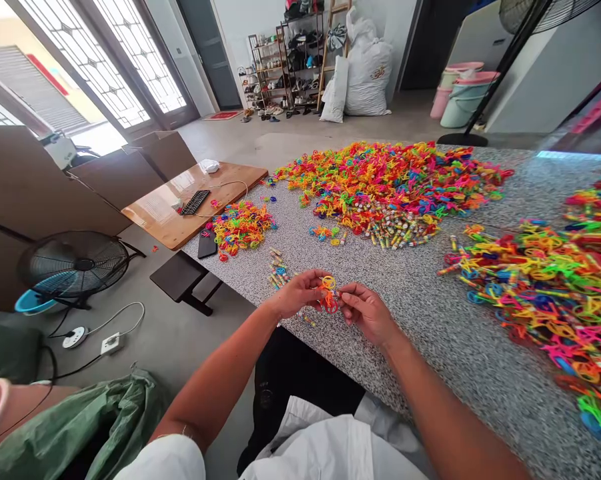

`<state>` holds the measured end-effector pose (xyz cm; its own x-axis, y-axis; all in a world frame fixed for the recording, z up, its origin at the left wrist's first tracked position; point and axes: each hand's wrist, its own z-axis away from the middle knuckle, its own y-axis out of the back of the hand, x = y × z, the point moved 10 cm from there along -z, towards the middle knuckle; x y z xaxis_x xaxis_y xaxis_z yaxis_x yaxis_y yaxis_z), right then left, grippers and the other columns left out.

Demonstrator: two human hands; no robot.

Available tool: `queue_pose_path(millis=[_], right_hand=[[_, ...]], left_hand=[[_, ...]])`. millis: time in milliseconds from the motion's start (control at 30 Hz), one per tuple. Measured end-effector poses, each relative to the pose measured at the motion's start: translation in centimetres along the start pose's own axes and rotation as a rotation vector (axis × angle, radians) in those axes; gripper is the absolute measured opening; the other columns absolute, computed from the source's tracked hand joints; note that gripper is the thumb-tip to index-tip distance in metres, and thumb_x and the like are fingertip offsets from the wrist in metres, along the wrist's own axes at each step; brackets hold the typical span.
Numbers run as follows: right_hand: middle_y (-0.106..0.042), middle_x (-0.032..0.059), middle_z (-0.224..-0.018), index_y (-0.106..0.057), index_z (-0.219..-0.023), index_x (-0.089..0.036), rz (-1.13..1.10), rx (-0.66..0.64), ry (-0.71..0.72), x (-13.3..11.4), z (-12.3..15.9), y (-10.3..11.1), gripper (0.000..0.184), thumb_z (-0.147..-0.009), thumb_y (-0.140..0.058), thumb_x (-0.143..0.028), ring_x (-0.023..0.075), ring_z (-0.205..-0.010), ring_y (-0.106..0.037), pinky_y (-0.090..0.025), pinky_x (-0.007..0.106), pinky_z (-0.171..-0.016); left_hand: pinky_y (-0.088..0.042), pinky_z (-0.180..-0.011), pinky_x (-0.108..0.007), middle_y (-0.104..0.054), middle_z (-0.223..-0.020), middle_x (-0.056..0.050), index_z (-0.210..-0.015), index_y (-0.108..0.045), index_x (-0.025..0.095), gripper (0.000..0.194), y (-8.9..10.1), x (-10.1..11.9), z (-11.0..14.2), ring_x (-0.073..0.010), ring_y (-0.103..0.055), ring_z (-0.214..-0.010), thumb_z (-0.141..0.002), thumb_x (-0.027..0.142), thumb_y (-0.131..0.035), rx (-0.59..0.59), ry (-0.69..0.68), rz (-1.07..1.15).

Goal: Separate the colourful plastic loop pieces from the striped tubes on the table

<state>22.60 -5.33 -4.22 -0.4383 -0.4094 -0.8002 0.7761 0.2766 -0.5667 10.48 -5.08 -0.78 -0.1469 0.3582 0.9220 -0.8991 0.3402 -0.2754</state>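
My left hand [300, 293] is closed on a few small plastic pieces [329, 301], yellow, orange and red with ring-like loops. Close by on the right, my right hand [367, 310] has thumb and fingers pinched at the edge of these pieces; what lies between its fingertips is too small to make out. Both hands are just above the speckled stone table [350, 357], near its front edge. Short patterned sticks [275, 259] lie behind my left hand, and one more stick [309, 321] lies beneath it.
A large heap of coloured plastic pieces [380, 173] covers the table's back, with a pile of patterned sticks [403, 227] at its front. A smaller heap [243, 227] lies left, beside a phone [207, 245]. Finished-looking coloured pieces [545, 280] spread right. A fan [83, 263] stands left.
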Motion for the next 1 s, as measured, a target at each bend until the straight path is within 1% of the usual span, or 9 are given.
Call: queue_pose_path(millis=[167,233,367,433,600,700,800,900,1000], right_hand=[[-0.065,-0.003,-0.071,-0.07,-0.092,-0.021,-0.044,0.015,-0.019,0.4,0.3,0.1,0.033,-0.07,-0.087,-0.039,0.0082,-0.05,-0.051,-0.042,0.02,-0.042],[-0.066,-0.0032,-0.07,-0.07,-0.091,-0.021,-0.035,0.026,-0.029,0.3,0.5,0.2,0.033,-0.069,-0.087,-0.039,0.0076,-0.048,-0.051,-0.041,0.019,-0.04],[-0.064,-0.0035,-0.063,-0.069,-0.084,-0.018,0.003,0.066,-0.087,0.2,0.6,0.8,0.035,-0.066,-0.089,-0.04,0.0072,-0.041,-0.048,-0.039,0.019,-0.035],[-0.063,-0.0038,-0.06,-0.068,-0.081,-0.018,0.016,0.078,-0.112,0.2,0.6,1.1,0.036,-0.064,-0.089,-0.042,0.0076,-0.039,-0.048,-0.039,0.02,-0.033],[-0.063,-0.0035,-0.06,-0.067,-0.081,-0.017,0.003,0.091,-0.146,0.5,0.9,1.3,0.038,-0.063,-0.09,-0.042,0.0069,-0.039,-0.048,-0.038,0.018,-0.034],[-0.062,-0.0039,-0.06,-0.066,-0.081,-0.017,-0.022,0.106,-0.172,0.8,1.1,1.4,0.038,-0.063,-0.091,-0.041,0.0057,-0.038,-0.047,-0.034,0.017,-0.033],[-0.061,-0.0045,-0.059,-0.065,-0.08,-0.017,-0.034,0.13,-0.193,0.7,1.3,1.4,0.04,-0.061,-0.092,-0.04,0.0053,-0.038,-0.045,-0.033,0.017,-0.034],[-0.06,-0.0048,-0.059,-0.064,-0.08,-0.018,-0.032,0.157,-0.208,0.6,1.7,1.5,0.042,-0.059,-0.092,-0.041,0.0055,-0.039,-0.045,-0.033,0.018,-0.034],[-0.061,-0.0046,-0.06,-0.063,-0.08,-0.019,-0.002,0.175,-0.157,0.3,2.1,1.5,0.041,-0.062,-0.09,-0.044,0.0065,-0.041,-0.047,-0.034,0.019,-0.036]], left_hand=[[-0.052,-0.064,-0.023,-0.062,-0.092,-0.001,-0.124,-0.057,0.018,0.058,-0.3,0.1,0.0,-0.0108,-0.063,-0.073,-0.075,0.032,-0.083,-0.028,0.006,-0.038],[-0.052,-0.064,-0.024,-0.061,-0.092,-0.001,-0.126,-0.056,0.018,0.056,-0.4,0.3,0.1,-0.0101,-0.062,-0.072,-0.078,0.033,-0.081,-0.031,-0.026,-0.124],[-0.049,-0.062,-0.022,-0.058,-0.094,-0.001,-0.129,-0.056,0.019,0.05,-0.8,0.9,0.3,-0.007,-0.058,-0.067,-0.084,0.033,-0.074,-0.008,-0.11,-0.376],[-0.048,-0.061,-0.021,-0.057,-0.096,-0.001,-0.13,-0.056,0.02,0.049,-1.1,1.0,0.5,-0.0064,-0.056,-0.066,-0.086,0.032,-0.072,-0.005,-0.129,-0.443],[-0.048,-0.061,-0.021,-0.057,-0.096,-0.001,-0.131,-0.055,0.021,0.047,-1.6,1.2,0.5,-0.0079,-0.057,-0.068,-0.088,0.033,-0.069,-0.009,-0.159,-0.461],[-0.048,-0.061,-0.022,-0.058,-0.094,-0.001,-0.132,-0.053,0.02,0.045,-1.7,1.2,0.4,-0.0079,-0.057,-0.066,-0.089,0.027,-0.065,-0.006,-0.153,-0.494],[-0.045,-0.06,-0.021,-0.059,-0.094,-0.001,-0.132,-0.053,0.02,0.045,-2.0,1.5,0.4,-0.0072,-0.056,-0.065,-0.088,0.016,-0.061,0.026,-0.171,-0.6],[-0.042,-0.06,-0.021,-0.061,-0.09,0.001,-0.132,-0.053,0.021,0.048,-2.3,2.2,0.7,-0.0074,-0.054,-0.064,-0.085,0.009,-0.058,0.093,-0.215,-0.751],[-0.044,-0.066,-0.023,-0.064,-0.086,0.001,-0.13,-0.054,0.02,0.048,-2.7,2.5,1.2,-0.0095,-0.056,-0.067,-0.084,0.006,-0.055,0.173,-0.248,-0.887]])
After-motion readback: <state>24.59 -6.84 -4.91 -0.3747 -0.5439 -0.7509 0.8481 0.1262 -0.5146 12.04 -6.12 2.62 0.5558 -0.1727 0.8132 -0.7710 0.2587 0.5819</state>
